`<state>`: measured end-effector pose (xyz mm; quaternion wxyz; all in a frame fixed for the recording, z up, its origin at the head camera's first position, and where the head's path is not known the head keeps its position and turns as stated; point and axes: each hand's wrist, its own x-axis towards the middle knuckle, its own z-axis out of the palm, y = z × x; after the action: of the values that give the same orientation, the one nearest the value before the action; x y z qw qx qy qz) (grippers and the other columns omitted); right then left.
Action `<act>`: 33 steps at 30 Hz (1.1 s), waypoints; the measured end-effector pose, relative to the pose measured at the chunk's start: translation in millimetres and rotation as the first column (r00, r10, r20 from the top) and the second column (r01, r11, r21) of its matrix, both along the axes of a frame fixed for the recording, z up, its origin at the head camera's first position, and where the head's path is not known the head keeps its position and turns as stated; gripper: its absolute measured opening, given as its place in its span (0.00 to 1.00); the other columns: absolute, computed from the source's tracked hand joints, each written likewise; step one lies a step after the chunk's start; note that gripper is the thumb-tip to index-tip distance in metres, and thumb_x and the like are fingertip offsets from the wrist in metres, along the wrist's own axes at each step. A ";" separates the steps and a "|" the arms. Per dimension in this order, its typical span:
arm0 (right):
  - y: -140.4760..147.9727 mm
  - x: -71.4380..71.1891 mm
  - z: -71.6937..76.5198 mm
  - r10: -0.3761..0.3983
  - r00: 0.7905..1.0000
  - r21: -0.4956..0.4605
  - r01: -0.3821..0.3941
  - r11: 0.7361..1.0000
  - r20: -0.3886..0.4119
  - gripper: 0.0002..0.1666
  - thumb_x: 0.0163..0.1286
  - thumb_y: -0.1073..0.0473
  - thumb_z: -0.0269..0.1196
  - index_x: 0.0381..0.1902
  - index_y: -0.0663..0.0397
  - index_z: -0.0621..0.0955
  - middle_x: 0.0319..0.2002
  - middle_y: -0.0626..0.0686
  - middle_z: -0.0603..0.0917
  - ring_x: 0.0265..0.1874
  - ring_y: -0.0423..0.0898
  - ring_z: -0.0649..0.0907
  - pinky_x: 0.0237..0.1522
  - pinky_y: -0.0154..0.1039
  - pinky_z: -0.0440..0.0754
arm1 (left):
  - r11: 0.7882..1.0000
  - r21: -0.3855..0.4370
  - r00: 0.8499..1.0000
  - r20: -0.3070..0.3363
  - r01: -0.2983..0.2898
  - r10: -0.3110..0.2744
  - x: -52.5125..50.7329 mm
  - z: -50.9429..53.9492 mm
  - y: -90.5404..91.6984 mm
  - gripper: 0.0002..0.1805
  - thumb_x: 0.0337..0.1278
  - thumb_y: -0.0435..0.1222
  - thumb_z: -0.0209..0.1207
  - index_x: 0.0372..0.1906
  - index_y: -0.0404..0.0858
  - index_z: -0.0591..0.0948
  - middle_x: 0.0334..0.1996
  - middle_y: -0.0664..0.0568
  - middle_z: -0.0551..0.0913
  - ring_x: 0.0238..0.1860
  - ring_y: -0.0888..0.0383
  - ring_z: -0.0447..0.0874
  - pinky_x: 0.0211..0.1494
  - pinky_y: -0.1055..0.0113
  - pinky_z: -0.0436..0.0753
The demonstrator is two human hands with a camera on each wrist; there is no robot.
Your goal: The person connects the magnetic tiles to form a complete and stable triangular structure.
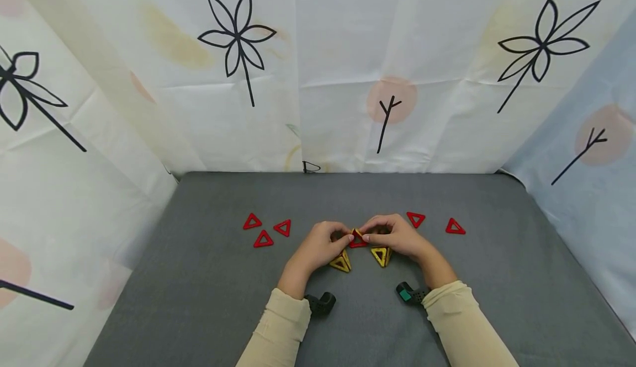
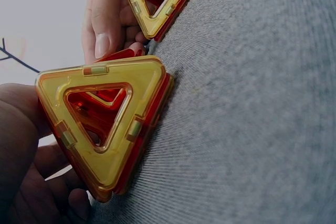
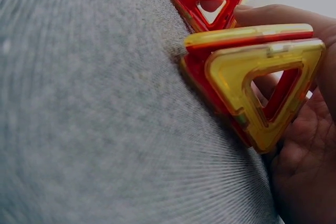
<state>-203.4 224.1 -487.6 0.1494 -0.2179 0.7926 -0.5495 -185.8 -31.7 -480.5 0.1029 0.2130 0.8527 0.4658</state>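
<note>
At the middle of the table in the head view stands a small piece made of red and yellow triangular magnetic tiles, its red triangular tile (image 1: 358,242) facing front. My left hand (image 1: 318,244) pinches it from the left, and my right hand (image 1: 396,235) pinches it from the right. A yellow-faced pyramid of tiles (image 1: 340,262) sits just below the left hand, another yellow-faced pyramid (image 1: 381,255) below the right. Close up, the left wrist view has the left pyramid (image 2: 142,129) in front of the fingers, hiding part of them; the right wrist view has the right pyramid (image 3: 226,85) likewise.
On the grey cloth-covered table (image 1: 208,301), several loose red triangular tiles lie flat: a group of three to the left, including a lower tile (image 1: 263,239), and two to the right, a near tile (image 1: 415,219) and a far tile (image 1: 455,227). A patterned curtain (image 1: 338,36) hangs behind.
</note>
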 end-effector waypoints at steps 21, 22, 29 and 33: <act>-1.9 1.8 3.3 0.019 1.000 -0.028 -0.019 0.999 -0.004 0.10 0.75 0.63 0.68 0.50 0.61 0.91 0.53 0.65 0.88 0.41 0.44 0.87 0.42 0.39 0.87 | 0.999 0.046 1.000 0.008 -0.018 0.018 -0.9 -3.4 -0.5 0.10 0.77 0.40 0.62 0.51 0.45 0.91 0.29 0.55 0.86 0.21 0.61 0.77 0.27 0.67 0.77; -2.0 1.6 3.4 0.017 1.000 -0.028 -0.017 0.999 -0.007 0.10 0.76 0.63 0.68 0.49 0.61 0.91 0.53 0.65 0.88 0.41 0.44 0.87 0.43 0.39 0.87 | 0.999 0.050 1.000 0.008 -0.019 0.019 -1.3 -3.9 -0.4 0.10 0.77 0.41 0.62 0.51 0.45 0.91 0.30 0.55 0.86 0.22 0.61 0.77 0.27 0.66 0.77; -2.6 2.1 3.8 0.002 1.000 0.000 -0.002 1.000 -0.029 0.09 0.77 0.62 0.67 0.48 0.59 0.91 0.52 0.63 0.89 0.42 0.43 0.87 0.43 0.38 0.86 | 0.998 0.056 1.000 0.005 -0.029 0.028 -1.8 -6.7 -0.3 0.09 0.76 0.41 0.63 0.51 0.46 0.91 0.33 0.56 0.88 0.22 0.60 0.78 0.27 0.66 0.78; -3.4 2.1 4.0 -0.011 1.000 0.000 0.011 1.000 -0.014 0.10 0.78 0.61 0.66 0.49 0.59 0.90 0.49 0.63 0.89 0.38 0.45 0.86 0.41 0.38 0.86 | 0.997 0.073 0.999 0.016 -0.038 0.037 -3.3 -9.0 -0.2 0.08 0.73 0.40 0.66 0.49 0.46 0.91 0.37 0.57 0.89 0.24 0.61 0.79 0.28 0.67 0.79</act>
<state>-201.3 220.7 -483.5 0.1407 -0.2174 0.7949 -0.5487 -189.1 -31.9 -489.5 0.0922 0.1973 0.8381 0.5002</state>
